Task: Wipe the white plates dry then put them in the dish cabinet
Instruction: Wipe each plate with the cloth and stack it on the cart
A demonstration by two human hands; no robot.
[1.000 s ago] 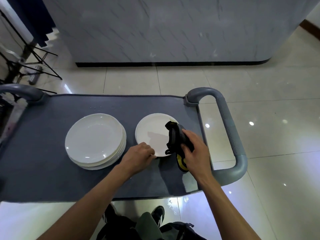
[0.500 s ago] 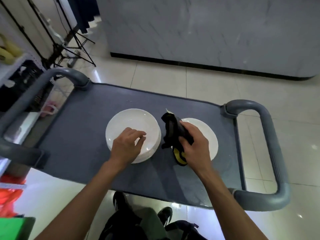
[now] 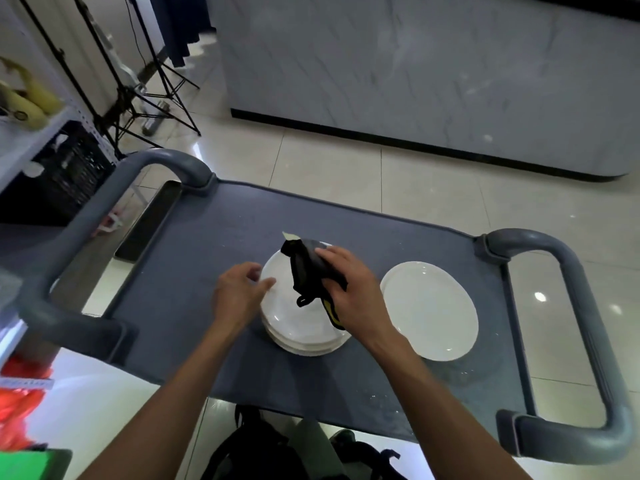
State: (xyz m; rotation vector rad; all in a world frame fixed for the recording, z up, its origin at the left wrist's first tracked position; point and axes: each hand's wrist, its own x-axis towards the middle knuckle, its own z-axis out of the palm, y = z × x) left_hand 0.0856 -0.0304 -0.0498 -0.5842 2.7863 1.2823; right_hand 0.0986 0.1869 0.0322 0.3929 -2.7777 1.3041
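Note:
A stack of white plates (image 3: 298, 327) sits in the middle of the grey cart top (image 3: 194, 271). My left hand (image 3: 239, 292) is at the stack's left rim, thumb on the top plate's edge and fingers curled beside it. My right hand (image 3: 349, 289) grips a black cloth with yellow trim (image 3: 306, 271) and holds it over the top plate. A single white plate (image 3: 431, 310) lies alone on the cart, to the right of the stack.
The cart has thick grey handles at the left (image 3: 86, 223) and the right (image 3: 588, 341). A marble-faced counter (image 3: 415, 81) stands across the tiled floor. Tripod stands (image 3: 138, 98) and a shelf with a black crate (image 3: 62, 168) are at the left.
My view has swung left. My right hand has carried the cloth from the single plate onto the stack. My left hand has slid to the stack's left rim.

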